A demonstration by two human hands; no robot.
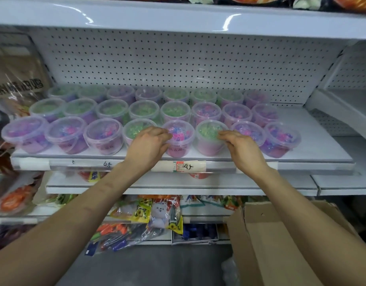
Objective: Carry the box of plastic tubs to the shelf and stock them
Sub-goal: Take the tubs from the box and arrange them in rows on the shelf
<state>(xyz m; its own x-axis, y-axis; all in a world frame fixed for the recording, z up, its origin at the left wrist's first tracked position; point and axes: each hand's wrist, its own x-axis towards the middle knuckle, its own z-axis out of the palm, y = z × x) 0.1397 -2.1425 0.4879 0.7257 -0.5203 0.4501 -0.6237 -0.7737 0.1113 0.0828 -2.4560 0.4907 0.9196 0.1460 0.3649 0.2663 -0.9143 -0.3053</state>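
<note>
The white shelf in front of the person holds the plastic tubs in three neat rows, lids on, filled with green or pink-and-blue bits. Both arms reach to the front row. The left hand grips the pink-and-blue tub, fingers curled over its lid edge and thumb against its side. The right hand holds the green tub just beside it, fingertips hooked over the near rim. Both tubs stand on the shelf. The cardboard box sits low at the right, flaps open. A handwritten price tag is on the shelf edge.
</note>
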